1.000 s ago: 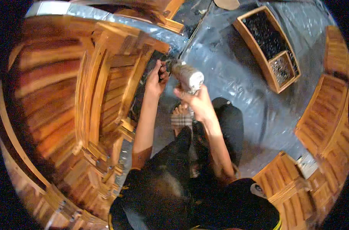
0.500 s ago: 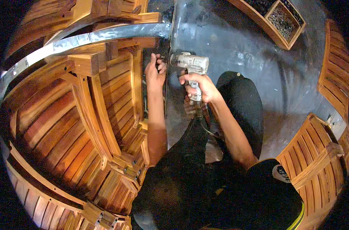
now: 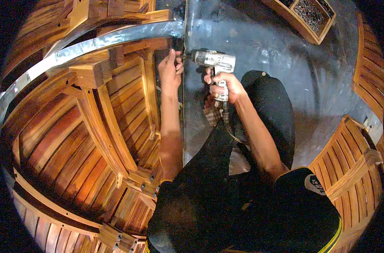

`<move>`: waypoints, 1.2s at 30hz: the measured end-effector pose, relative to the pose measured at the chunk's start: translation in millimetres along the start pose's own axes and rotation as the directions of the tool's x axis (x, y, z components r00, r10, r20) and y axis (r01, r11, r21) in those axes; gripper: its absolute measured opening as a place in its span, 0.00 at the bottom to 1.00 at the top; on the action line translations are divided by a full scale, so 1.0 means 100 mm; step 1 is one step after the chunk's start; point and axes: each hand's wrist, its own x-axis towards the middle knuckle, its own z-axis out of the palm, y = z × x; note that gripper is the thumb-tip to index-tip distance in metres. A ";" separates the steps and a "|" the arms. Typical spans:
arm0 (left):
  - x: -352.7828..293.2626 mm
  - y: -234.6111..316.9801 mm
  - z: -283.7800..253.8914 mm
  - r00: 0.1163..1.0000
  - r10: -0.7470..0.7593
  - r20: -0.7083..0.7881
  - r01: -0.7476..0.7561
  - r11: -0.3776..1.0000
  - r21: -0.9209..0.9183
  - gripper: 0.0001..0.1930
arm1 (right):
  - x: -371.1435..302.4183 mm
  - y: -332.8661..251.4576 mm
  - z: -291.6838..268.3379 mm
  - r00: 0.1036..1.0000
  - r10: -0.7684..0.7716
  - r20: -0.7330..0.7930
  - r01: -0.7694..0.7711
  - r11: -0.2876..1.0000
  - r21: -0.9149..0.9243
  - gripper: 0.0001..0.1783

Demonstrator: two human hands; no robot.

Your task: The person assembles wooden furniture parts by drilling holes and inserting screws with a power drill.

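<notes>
My right hand [image 3: 230, 87] is wrapped around the grip of a white, worn pistol-shaped air screwdriver [image 3: 217, 60]. A hose [image 3: 228, 128] runs down from the bottom of its grip. The tool's nose points left, toward my left hand [image 3: 171, 72]. There the thumb and fingers are pinched together at the tip of the tool's dark bit. Whatever small piece is between those fingers is too small and dark to name. Slatted wooden furniture [image 3: 116, 139] stands close beside my left forearm.
A shiny metal strip [image 3: 112, 38] arches across the wooden pieces at upper left. At upper right lies a divided wooden box [image 3: 284, 14] holding screws [image 3: 308, 14]. Slatted wooden panels [image 3: 352, 164] stand at the right. My bent knee [image 3: 270, 109] is beside the tool.
The tool has shifted slightly right, widening the space between its body and my left fingers. The whole view has moved a little. Both hands keep their grip.
</notes>
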 end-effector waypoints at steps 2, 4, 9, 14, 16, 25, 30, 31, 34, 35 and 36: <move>-0.02 -0.11 0.12 0.995 0.079 -0.055 -0.081 0.996 -0.028 0.15 | 0.00 0.00 -0.02 1.000 -0.002 -0.006 0.002 1.000 0.028 0.15; -0.05 -0.14 0.14 0.994 0.106 -0.010 -0.106 0.989 -0.105 0.14 | 0.03 0.02 -0.03 1.000 -0.011 0.019 0.010 0.997 0.080 0.16; -0.14 -0.27 -0.03 0.991 0.048 0.128 0.016 0.890 -0.455 0.16 | 0.09 0.07 0.00 0.998 -0.048 0.041 0.045 0.997 0.064 0.16; -0.20 -0.22 -0.22 0.992 -0.116 0.055 0.125 0.775 -0.620 0.12 | 0.07 0.08 0.08 0.997 -0.058 0.057 0.057 0.998 0.028 0.16; -0.21 -0.14 -0.28 0.996 -0.073 0.058 0.094 0.764 -0.638 0.13 | 0.08 0.07 0.11 0.994 -0.048 0.100 0.045 0.998 0.035 0.16; -0.16 -0.01 -0.39 0.989 0.011 0.146 0.063 0.868 -0.492 0.16 | -0.01 0.01 0.20 0.996 -0.057 0.072 0.059 0.998 -0.019 0.17; -0.10 -0.05 -0.26 0.982 0.008 0.186 0.093 0.847 -0.523 0.17 | -0.09 -0.08 0.36 0.997 -0.047 0.061 0.048 0.999 -0.016 0.17; -0.07 -0.07 -0.20 0.981 0.012 0.195 0.093 0.847 -0.523 0.17 | -0.12 -0.11 0.29 0.996 -0.061 0.065 0.063 0.998 -0.025 0.17; -0.04 -0.06 -0.27 0.980 -0.013 0.196 0.123 0.819 -0.560 0.18 | -0.05 -0.03 0.25 0.997 -0.067 0.031 0.069 0.993 -0.092 0.17; -0.03 -0.06 -0.27 0.980 -0.011 0.197 0.118 0.832 -0.542 0.19 | -0.06 -0.03 0.26 0.997 -0.064 0.033 0.066 0.995 -0.074 0.18; -0.01 -0.05 -0.28 0.980 -0.008 0.197 0.112 0.845 -0.523 0.19 | -0.07 -0.03 0.27 0.997 -0.063 0.036 0.066 0.995 -0.079 0.18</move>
